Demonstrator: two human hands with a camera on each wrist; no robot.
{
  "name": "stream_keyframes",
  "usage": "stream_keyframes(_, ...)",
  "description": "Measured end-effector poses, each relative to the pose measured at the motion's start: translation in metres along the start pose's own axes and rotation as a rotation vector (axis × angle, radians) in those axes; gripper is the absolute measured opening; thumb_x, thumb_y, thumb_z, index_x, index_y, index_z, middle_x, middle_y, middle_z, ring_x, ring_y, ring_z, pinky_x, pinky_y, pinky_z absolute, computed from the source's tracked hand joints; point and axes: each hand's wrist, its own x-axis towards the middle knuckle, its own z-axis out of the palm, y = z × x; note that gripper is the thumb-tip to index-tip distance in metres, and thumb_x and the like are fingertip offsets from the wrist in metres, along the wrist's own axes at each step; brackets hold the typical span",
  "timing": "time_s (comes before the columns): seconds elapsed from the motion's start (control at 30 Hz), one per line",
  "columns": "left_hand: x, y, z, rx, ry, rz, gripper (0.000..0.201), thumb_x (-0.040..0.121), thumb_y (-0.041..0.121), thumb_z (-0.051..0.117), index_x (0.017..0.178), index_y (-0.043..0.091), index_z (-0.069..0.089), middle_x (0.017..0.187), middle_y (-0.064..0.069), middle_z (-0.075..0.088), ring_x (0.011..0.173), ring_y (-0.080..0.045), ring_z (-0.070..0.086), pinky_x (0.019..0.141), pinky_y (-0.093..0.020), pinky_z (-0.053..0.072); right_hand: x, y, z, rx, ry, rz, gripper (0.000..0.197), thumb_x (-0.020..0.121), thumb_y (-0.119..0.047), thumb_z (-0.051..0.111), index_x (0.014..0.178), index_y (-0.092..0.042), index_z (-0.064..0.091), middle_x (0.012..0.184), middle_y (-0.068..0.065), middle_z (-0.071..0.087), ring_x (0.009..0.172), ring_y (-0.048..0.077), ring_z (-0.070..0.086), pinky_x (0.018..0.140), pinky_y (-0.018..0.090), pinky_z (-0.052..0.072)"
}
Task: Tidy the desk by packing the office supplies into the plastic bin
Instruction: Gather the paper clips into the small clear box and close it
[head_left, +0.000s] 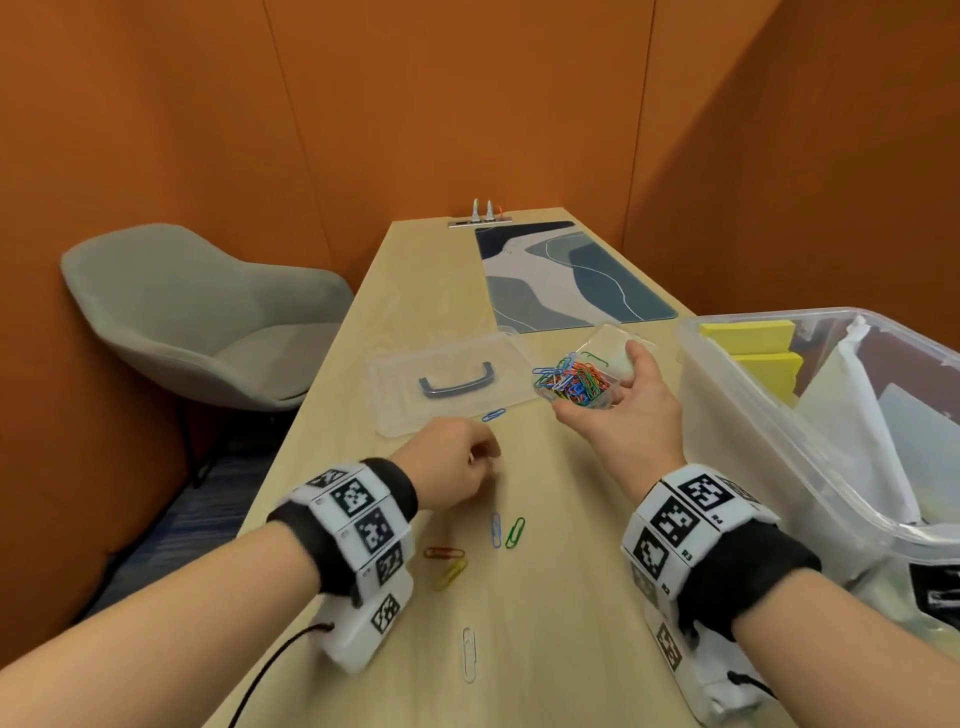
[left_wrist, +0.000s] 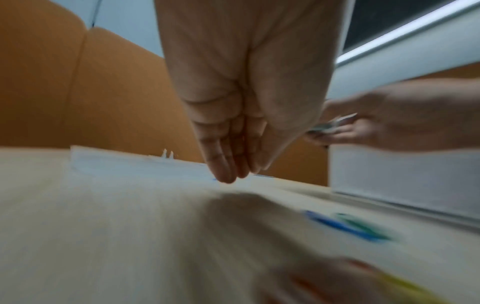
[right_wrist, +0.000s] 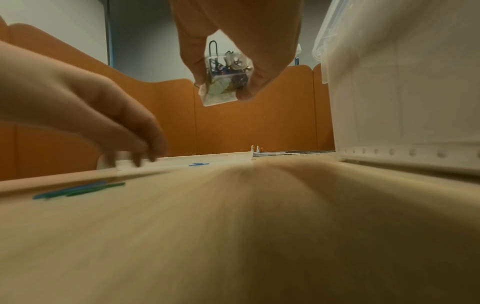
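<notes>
Plastic bin (head_left: 727, 395), clear and with soft rounded walls, is standing at the right edge of the head view on the pale wooden table (head_left: 571, 597), and yellow pads and white sheets are already lying inside it. Left of it, in the middle of the frame, its flat clear lid (head_left: 405, 405) with a grey handle is lying on the table. The right hand (head_left: 631, 410) is gripping a small clear box (head_left: 587, 387) full of coloured wire paper clips, tilted, above the table. The left hand (head_left: 457, 467) is hovering low with the fingers curled together; whether it is pinching a clip I cannot tell. Loose clips are lying in the lower middle: blue clip (head_left: 496, 530), green clip (head_left: 515, 532), red, yellow and white. The tilted box is open, so I think clips could be spilling out if it is leaning more.
</notes>
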Motion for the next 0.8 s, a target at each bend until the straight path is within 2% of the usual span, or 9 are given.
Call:
stream_keyframes(0.1,0.025,-0.005,-0.003,0.064,-0.013,-0.012,0.04,0.092,0.008,0.041,0.132,0.011,0.05,0.137,-0.008,0.052,0.126,-0.022,0.047,0.1,-0.022,0.032,0.001,0.0,-0.004,-0.009,0.011,-0.005,0.101,0.061,-0.024,0.082,0.145,-0.016,0.027,0.132,0.013,0.052,0.122,0.025,0.052,0.105,0.04,0.041)
stream_keyframes(0.2,0.044,-0.012,0.001,0.137,-0.098,-0.003,0.043,0.095,0.01,0.038,0.138,0.01,0.042,0.142,-0.009,0.045,0.131,-0.024,0.041,0.103,-0.023,0.028,0.002,0.0,-0.002,-0.017,-0.002,0.003,0.103,0.058,-0.027,0.082,0.145,-0.017,0.027,0.13,0.012,0.054,0.12,0.024,0.053,0.104,0.04,0.043)
stream_keyframes(0.37,0.045,-0.012,0.004,0.085,-0.097,0.114,0.038,0.091,0.007,0.044,0.126,0.014,0.056,0.131,-0.005,0.055,0.12,-0.021,0.05,0.1,-0.021,0.033,0.001,0.002,0.003,-0.013,-0.04,-0.001,0.105,0.054,-0.031,0.081,0.144,-0.02,0.027,0.129,0.01,0.055,0.118,0.025,0.055,0.102,0.042,0.045)
stream_keyframes(0.43,0.028,-0.01,0.004,0.025,-0.091,0.225,0.031,0.089,0.006,0.049,0.114,0.016,0.066,0.117,-0.002,0.063,0.104,-0.013,0.057,0.088,-0.01,0.039,0.0,0.001,0.003,-0.024,-0.044,-0.016,0.103,0.057,-0.028,0.082,0.144,-0.019,0.028,0.131,0.01,0.053,0.119,0.025,0.054,0.102,0.041,0.044)
stream_keyframes(0.5,0.006,-0.01,0.004,-0.04,-0.13,0.295,0.028,0.088,0.005,0.052,0.104,0.016,0.071,0.106,0.001,0.068,0.09,-0.004,0.055,0.074,0.003,0.033,-0.001,0.0,0.001,-0.03,-0.053,-0.023,0.102,0.059,-0.026,0.082,0.145,-0.019,0.027,0.134,0.009,0.051,0.121,0.023,0.052,0.104,0.039,0.043)
stream_keyframes(0.53,-0.004,-0.01,0.003,-0.064,-0.142,0.307,0.027,0.087,0.004,0.052,0.102,0.016,0.071,0.103,0.001,0.069,0.087,-0.002,0.054,0.073,0.004,0.032,-0.001,0.0,0.001,-0.031,-0.056,-0.027,0.102,0.06,-0.026,0.082,0.145,-0.019,0.027,0.135,0.008,0.05,0.122,0.023,0.051,0.104,0.038,0.043)
stream_keyframes(0.6,-0.019,-0.009,0.003,-0.108,-0.128,0.325,0.024,0.088,0.009,0.054,0.102,0.018,0.071,0.102,0.002,0.069,0.088,-0.003,0.055,0.076,0.002,0.033,-0.002,-0.001,0.002,-0.034,-0.06,-0.037,0.101,0.06,-0.027,0.083,0.145,-0.019,0.027,0.136,0.008,0.049,0.123,0.022,0.05,0.105,0.038,0.042)
stream_keyframes(0.73,-0.028,0.0,0.008,-0.025,-0.204,0.437,0.031,0.084,0.037,0.063,0.112,0.027,0.066,0.118,0.003,0.059,0.107,-0.009,0.05,0.098,-0.017,0.034,-0.007,-0.004,0.003,-0.047,-0.077,-0.058,0.101,0.06,-0.028,0.083,0.144,-0.019,0.028,0.134,0.01,0.051,0.122,0.024,0.051,0.104,0.041,0.043)
stream_keyframes(0.8,-0.028,0.003,0.01,0.012,-0.223,0.425,0.029,0.081,0.034,0.068,0.108,0.024,0.068,0.112,0.003,0.058,0.102,-0.009,0.05,0.093,-0.016,0.036,-0.009,-0.004,0.002,-0.045,-0.077,-0.067,0.1,0.06,-0.027,0.083,0.144,-0.018,0.029,0.133,0.01,0.052,0.121,0.024,0.052,0.104,0.041,0.043)
